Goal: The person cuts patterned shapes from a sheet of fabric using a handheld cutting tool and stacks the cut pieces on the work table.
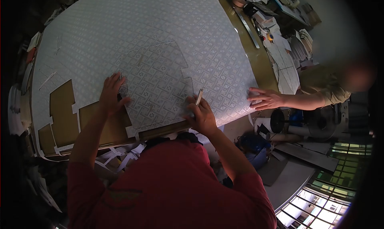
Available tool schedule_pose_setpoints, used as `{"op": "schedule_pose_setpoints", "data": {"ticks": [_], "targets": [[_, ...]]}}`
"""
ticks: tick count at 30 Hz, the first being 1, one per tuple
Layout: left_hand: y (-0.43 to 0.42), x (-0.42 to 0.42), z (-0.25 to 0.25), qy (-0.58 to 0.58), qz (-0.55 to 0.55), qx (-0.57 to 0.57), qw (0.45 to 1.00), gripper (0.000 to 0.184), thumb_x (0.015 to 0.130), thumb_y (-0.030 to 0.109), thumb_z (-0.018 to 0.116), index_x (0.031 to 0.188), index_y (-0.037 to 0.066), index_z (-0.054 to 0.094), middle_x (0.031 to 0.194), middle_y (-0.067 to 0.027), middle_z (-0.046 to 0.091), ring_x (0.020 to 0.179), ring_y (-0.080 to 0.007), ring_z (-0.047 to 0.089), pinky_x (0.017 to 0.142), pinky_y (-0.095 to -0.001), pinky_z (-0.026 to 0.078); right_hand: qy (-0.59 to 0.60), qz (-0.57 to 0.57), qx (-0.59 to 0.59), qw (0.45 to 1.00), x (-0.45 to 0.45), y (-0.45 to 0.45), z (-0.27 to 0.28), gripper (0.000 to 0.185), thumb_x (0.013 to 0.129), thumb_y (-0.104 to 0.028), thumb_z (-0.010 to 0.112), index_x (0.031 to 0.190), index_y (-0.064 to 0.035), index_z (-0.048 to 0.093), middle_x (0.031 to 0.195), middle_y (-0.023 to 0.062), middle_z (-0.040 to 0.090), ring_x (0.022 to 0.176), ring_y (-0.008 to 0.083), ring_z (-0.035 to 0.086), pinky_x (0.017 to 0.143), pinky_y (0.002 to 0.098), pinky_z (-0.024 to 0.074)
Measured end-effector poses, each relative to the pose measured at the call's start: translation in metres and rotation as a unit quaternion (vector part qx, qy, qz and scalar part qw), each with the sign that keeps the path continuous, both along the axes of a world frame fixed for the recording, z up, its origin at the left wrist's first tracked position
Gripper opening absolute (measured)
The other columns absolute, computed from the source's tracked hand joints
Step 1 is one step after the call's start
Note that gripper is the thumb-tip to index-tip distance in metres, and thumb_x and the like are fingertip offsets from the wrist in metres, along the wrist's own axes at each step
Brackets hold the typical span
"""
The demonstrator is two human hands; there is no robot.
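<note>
We note the cloth (224, 49) spread across the table (62, 103), the left hand (110, 95) resting on it, fingers apart, and the right hand (203, 116) gripping a pen (199, 96) over it.

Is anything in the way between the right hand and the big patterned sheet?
Nothing that I can see. The right hand, holding a pen-like stick, is right at the patterned sheet. Another person's hand is off to the right, by the sheet's edge.

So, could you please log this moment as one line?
left hand: on patterned sheet | right hand: holding pen-like tool | co-worker's hand: at sheet's edge
</note>
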State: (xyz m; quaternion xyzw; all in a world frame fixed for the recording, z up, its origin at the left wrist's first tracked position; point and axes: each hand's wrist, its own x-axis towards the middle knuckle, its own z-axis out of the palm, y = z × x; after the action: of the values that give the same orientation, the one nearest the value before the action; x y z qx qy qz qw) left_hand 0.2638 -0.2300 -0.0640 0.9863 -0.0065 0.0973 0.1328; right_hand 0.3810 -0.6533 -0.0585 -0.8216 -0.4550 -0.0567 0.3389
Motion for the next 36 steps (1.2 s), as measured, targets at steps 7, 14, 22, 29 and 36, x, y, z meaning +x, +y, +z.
{"op": "schedule_pose_setpoints", "data": {"ticks": [7, 14, 22, 29, 36], "targets": [[0.001, 0.0, -0.002, -0.016, -0.011, -0.003, 1.0, 0.09, 0.086, 0.062, 0.073, 0.152, 0.006, 0.049, 0.163, -0.0228, 0.039, 0.152, -0.0437, 0.033, 0.126, -0.0609, 0.022, 0.004, -0.004, -0.008, 1.0, -0.002, 0.0, 0.001, 0.051, 0.074, -0.017, 0.09, 0.113, -0.0071, 0.058, 0.139, 0.0187, 0.066, 0.131, 0.0452, 0.06, 0.109, 0.0531, 0.0505], [0.001, 0.0, -0.001, -0.016, -0.015, -0.001, 1.0, 0.089, 0.086, 0.059, 0.075, 0.153, 0.006, 0.048, 0.163, -0.0229, 0.039, 0.152, -0.0446, 0.034, 0.125, -0.0613, 0.022, -0.001, -0.013, -0.016, 1.0, -0.006, 0.003, 0.001, 0.049, 0.076, -0.014, 0.087, 0.115, -0.007, 0.057, 0.14, 0.0192, 0.065, 0.13, 0.0452, 0.06, 0.108, 0.0532, 0.0512], [0.001, 0.001, -0.002, -0.015, -0.013, -0.001, 1.0, 0.089, 0.086, 0.057, 0.075, 0.152, 0.004, 0.049, 0.163, -0.0233, 0.039, 0.152, -0.0445, 0.034, 0.125, -0.061, 0.022, -0.015, -0.003, -0.011, 1.0, -0.009, 0.005, 0.0, 0.045, 0.078, -0.011, 0.084, 0.113, -0.0068, 0.057, 0.138, 0.0218, 0.065, 0.127, 0.0469, 0.061, 0.106, 0.0532, 0.0521], [0.001, -0.002, 0.003, 0.005, 0.006, -0.012, 1.0, 0.092, 0.086, 0.064, 0.073, 0.152, 0.005, 0.049, 0.163, -0.0239, 0.039, 0.153, -0.043, 0.032, 0.127, -0.0583, 0.022, -0.01, -0.01, -0.023, 1.0, -0.005, 0.001, 0.003, 0.047, 0.078, -0.015, 0.088, 0.112, -0.0049, 0.057, 0.136, 0.023, 0.067, 0.127, 0.0479, 0.061, 0.105, 0.0527, 0.0514], [0.008, -0.002, 0.004, 0.024, -0.019, -0.012, 0.999, 0.096, 0.083, 0.068, 0.074, 0.153, 0.008, 0.05, 0.164, -0.0237, 0.038, 0.154, -0.0425, 0.031, 0.127, -0.0579, 0.021, 0.003, -0.001, -0.013, 1.0, -0.003, 0.001, -0.002, 0.044, 0.08, -0.017, 0.085, 0.112, -0.0037, 0.057, 0.137, 0.0244, 0.065, 0.123, 0.0494, 0.061, 0.104, 0.0546, 0.0491]]}}
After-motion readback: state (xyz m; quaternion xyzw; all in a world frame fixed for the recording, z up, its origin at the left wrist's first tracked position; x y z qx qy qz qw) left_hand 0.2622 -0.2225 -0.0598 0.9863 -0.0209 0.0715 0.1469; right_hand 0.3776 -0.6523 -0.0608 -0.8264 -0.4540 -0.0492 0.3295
